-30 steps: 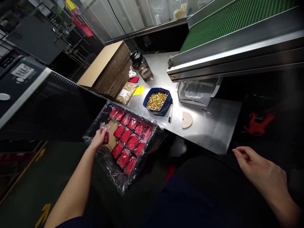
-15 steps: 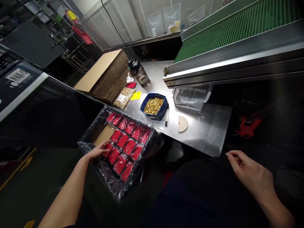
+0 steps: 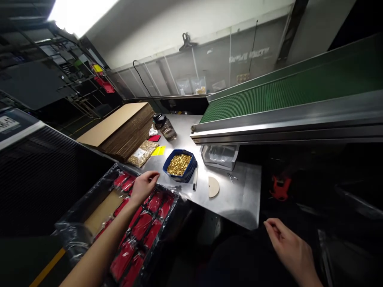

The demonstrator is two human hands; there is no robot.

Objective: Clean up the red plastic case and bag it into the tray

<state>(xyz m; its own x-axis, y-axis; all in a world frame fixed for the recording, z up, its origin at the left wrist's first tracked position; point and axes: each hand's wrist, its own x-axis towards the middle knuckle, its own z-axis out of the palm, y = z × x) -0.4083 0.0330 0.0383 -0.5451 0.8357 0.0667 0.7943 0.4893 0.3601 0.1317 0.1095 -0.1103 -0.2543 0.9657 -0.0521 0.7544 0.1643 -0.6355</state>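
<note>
Leftmost, red packs [image 3: 143, 223] lie in rows inside a film-lined box [image 3: 72, 235] below the table [image 3: 239, 199] edge. Left hand [image 3: 143, 185] hovers above them, fingers loosely spread, holding nothing. Packs look light, soft, slippery in wrap; grip by short edges. Bowl [image 3: 179, 165] stands near. Right hand [image 3: 287, 247] rests half-curled, empty, room around it.

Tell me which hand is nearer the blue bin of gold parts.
Left. The left hand hovers over the box of red packets, just short of the blue bin. The right hand hangs well off the table edge, far to the bin's lower right.
</note>
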